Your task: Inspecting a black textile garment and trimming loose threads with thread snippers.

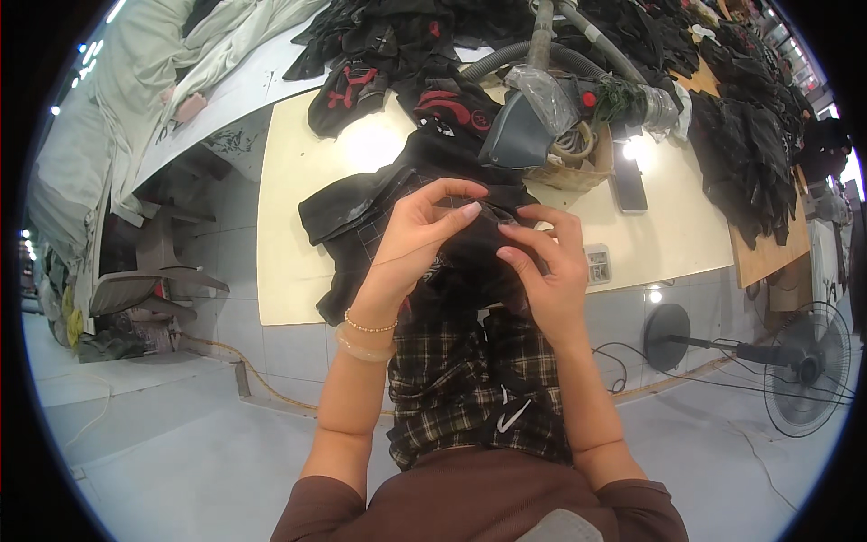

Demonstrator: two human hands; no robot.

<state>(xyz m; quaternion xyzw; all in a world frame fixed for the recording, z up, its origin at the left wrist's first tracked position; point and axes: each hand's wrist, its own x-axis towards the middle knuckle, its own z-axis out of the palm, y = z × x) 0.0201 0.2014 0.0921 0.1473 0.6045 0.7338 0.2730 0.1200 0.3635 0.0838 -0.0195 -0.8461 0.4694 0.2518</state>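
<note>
A black garment (343, 200) with a thin pale grid pattern on part of it lies bunched over the near edge of the cream table (289, 262) and toward my lap. Over it, my left hand (411, 230) is raised with thumb and forefinger pinched close together. Just to its right, my right hand (555, 275) also has its fingertips drawn together, facing the left. Whatever sits between the fingertips, perhaps a bit of the dark cloth or something thin, is too small to make out.
A dark grey hood (519, 131) on a pipe hangs over the table, beside a wicker basket (573, 173). A phone (629, 183) and a small compartmented tray (598, 263) lie right. Black garments (745, 158) are heaped beyond. A standing fan (806, 357) and a chair (149, 287) flank me.
</note>
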